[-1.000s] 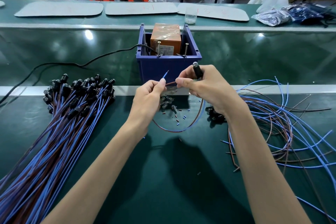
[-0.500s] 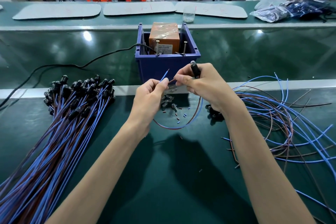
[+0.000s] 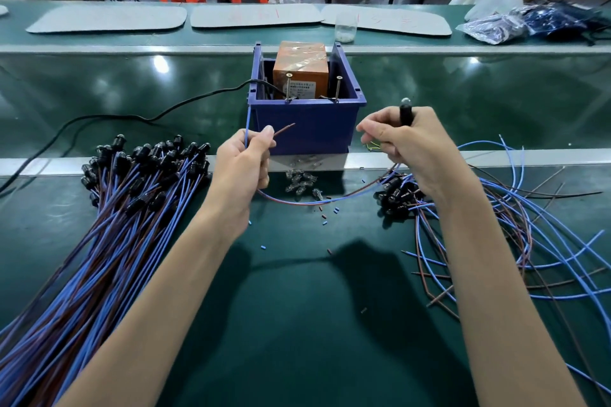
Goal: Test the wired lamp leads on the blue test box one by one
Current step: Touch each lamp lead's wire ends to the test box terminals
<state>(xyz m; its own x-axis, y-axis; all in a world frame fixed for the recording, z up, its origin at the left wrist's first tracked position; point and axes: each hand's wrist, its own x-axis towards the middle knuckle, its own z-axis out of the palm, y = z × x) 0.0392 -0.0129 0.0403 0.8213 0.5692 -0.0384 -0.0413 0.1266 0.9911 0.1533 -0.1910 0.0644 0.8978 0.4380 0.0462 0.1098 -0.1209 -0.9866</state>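
Note:
The blue test box stands mid-bench with an orange transformer inside and two upright screws on its front rim. My left hand pinches the blue and brown wire ends of one lamp lead, just left of the box front. My right hand grips that lead's black lamp holder, right of the box. The lead's wires sag in a loop between both hands.
A big bundle of wired lamp leads lies at left, a looser tangle at right. Small glass bulbs and bits of insulation lie before the box. A black power cord runs left. A plastic cup stands behind.
My hands have moved apart: the left went left with the wire ends, now spread, and the right went right with the lamp holder. The wire loop has stretched wider.

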